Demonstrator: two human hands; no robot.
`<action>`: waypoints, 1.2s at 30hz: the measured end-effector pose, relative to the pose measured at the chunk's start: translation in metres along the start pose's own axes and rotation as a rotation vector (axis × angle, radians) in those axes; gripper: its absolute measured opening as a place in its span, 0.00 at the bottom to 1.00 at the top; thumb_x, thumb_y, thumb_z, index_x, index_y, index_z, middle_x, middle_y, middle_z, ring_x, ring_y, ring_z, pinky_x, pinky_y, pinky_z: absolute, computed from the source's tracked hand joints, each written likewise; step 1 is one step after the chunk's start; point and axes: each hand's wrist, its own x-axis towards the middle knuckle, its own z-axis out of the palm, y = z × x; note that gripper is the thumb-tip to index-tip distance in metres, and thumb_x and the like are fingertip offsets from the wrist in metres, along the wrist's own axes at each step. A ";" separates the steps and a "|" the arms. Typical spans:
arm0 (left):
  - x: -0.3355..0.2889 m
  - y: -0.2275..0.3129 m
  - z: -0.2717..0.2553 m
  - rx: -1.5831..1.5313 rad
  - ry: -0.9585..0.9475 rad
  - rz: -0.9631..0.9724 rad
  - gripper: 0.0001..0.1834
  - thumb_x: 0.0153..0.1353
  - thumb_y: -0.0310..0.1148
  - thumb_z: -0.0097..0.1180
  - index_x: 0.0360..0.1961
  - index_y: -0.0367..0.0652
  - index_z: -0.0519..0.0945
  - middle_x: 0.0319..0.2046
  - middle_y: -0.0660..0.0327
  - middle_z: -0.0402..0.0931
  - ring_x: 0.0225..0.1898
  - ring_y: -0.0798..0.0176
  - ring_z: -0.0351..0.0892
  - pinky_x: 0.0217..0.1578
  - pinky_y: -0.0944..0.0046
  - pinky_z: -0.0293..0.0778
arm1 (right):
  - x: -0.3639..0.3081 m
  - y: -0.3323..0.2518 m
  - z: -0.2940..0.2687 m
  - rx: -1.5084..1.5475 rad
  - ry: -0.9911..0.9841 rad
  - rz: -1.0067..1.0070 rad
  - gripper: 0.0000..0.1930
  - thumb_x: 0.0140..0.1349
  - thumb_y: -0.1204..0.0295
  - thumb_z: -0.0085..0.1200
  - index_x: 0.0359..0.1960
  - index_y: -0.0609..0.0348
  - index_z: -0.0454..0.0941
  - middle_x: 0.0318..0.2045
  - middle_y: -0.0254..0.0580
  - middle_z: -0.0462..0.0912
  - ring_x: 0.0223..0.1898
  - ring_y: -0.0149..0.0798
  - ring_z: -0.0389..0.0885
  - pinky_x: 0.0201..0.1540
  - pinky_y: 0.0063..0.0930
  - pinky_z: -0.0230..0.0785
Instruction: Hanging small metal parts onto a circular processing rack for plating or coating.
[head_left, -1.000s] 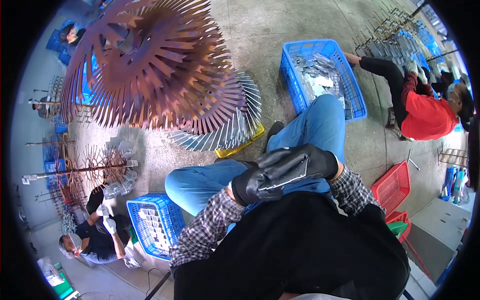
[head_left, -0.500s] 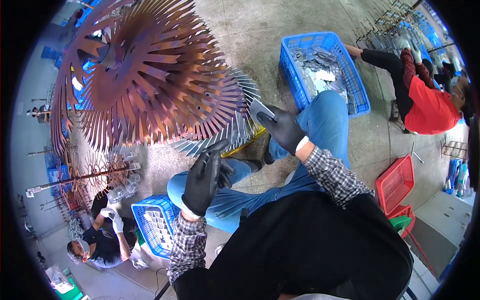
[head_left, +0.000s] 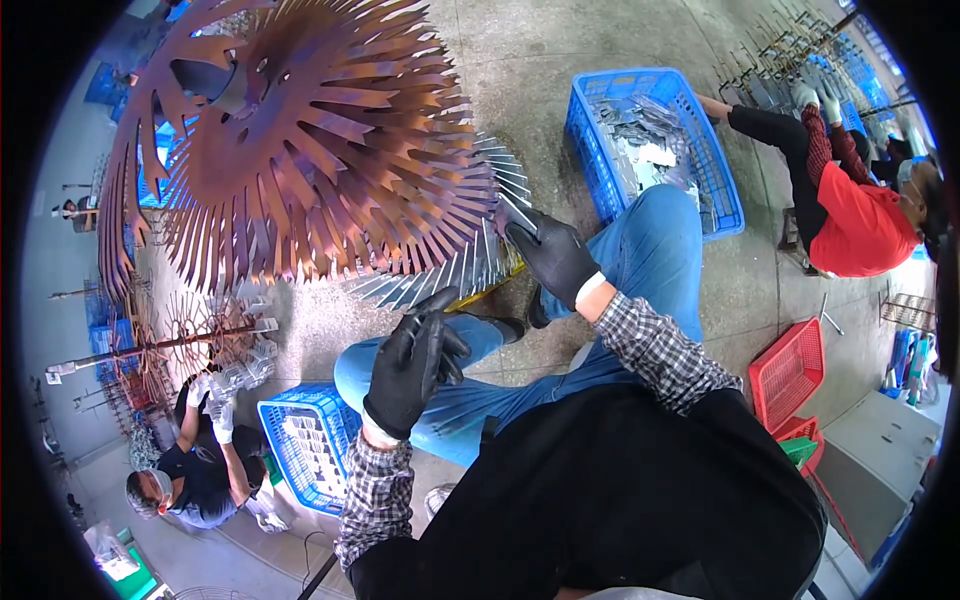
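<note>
Metal plate [head_left: 517,214] pinched by one end in right hand [head_left: 553,262], fingers closed, lower right of spiky rack [head_left: 345,150], probably so other end's kept free. Left hand [head_left: 403,372] held below rack, fingers loosely parted, seemingly empty.

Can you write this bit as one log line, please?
left hand: open, empty; right hand: gripping flat grey piece; near: brown finned rack, contact unclear; blue basket: metal pieces inside

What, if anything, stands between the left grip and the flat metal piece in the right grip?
Nothing visible clearly blocks the way from the left grip to the metal piece in the right grip. Silvery strips show across the gap, apparently below; brown prongs end near the piece, depth unclear.
</note>
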 end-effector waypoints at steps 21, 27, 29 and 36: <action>0.059 0.003 -0.002 1.149 0.281 0.897 0.23 0.67 0.32 0.57 0.64 0.42 0.80 0.43 0.55 0.85 0.38 0.51 0.83 0.45 0.53 0.76 | -0.012 -0.015 0.000 0.076 0.059 -0.166 0.18 0.71 0.71 0.56 0.61 0.61 0.80 0.42 0.53 0.89 0.35 0.44 0.86 0.39 0.34 0.75; 0.099 -0.023 0.000 1.366 0.337 0.776 0.22 0.68 0.37 0.55 0.61 0.44 0.81 0.64 0.58 0.79 0.47 0.52 0.85 0.43 0.56 0.79 | -0.012 -0.012 0.007 0.041 0.102 -0.205 0.18 0.71 0.72 0.57 0.61 0.62 0.80 0.42 0.53 0.89 0.37 0.45 0.87 0.41 0.34 0.76; 0.111 -0.029 -0.001 1.332 0.368 0.876 0.23 0.68 0.39 0.54 0.62 0.45 0.81 0.65 0.59 0.79 0.47 0.53 0.86 0.42 0.56 0.79 | -0.012 -0.013 0.007 0.024 0.116 -0.240 0.18 0.71 0.72 0.57 0.61 0.62 0.80 0.44 0.53 0.89 0.38 0.45 0.87 0.42 0.34 0.77; 0.120 -0.040 0.006 1.409 0.264 0.606 0.23 0.69 0.39 0.52 0.63 0.47 0.80 0.64 0.59 0.79 0.45 0.53 0.86 0.39 0.55 0.79 | -0.006 0.001 0.011 0.010 0.092 -0.274 0.22 0.70 0.72 0.55 0.65 0.57 0.77 0.48 0.54 0.88 0.42 0.52 0.88 0.43 0.37 0.78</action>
